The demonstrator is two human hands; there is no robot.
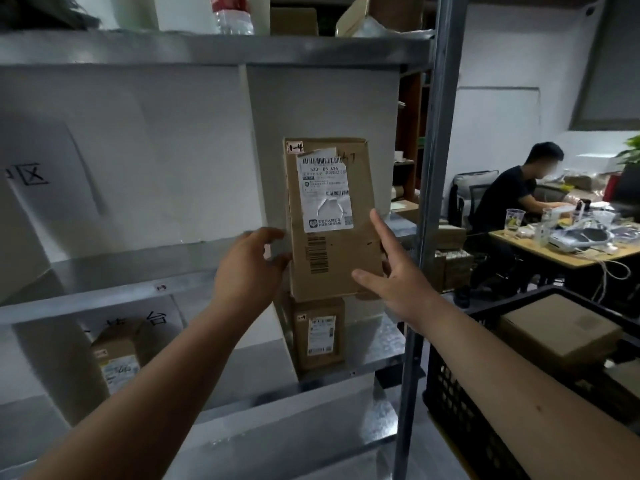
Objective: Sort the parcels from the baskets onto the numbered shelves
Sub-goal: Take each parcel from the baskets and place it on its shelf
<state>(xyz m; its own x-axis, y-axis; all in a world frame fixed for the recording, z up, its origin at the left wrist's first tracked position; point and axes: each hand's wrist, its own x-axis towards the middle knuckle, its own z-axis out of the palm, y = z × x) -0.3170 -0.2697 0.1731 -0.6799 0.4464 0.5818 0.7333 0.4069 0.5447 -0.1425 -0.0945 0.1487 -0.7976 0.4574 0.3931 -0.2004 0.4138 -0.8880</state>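
A metal shelf (pixel 114 289) with white dividers fills the stockroom view. The upright parcel (pixel 332 223), tagged 1-4, stands at the shelf's front edge; the left hand (pixel 247 268) pinches its left side, while the right hand (pixel 394 271) lies flat and relaxed against its right. Tall and narrow, it could topple forward if released off balance. The black basket (pixel 460 403) on the right holds more parcels.

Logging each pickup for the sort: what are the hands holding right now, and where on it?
The upright cardboard parcel, by its lower side edges: the left hand grips its left edge, the right hand lies flat against its right side.
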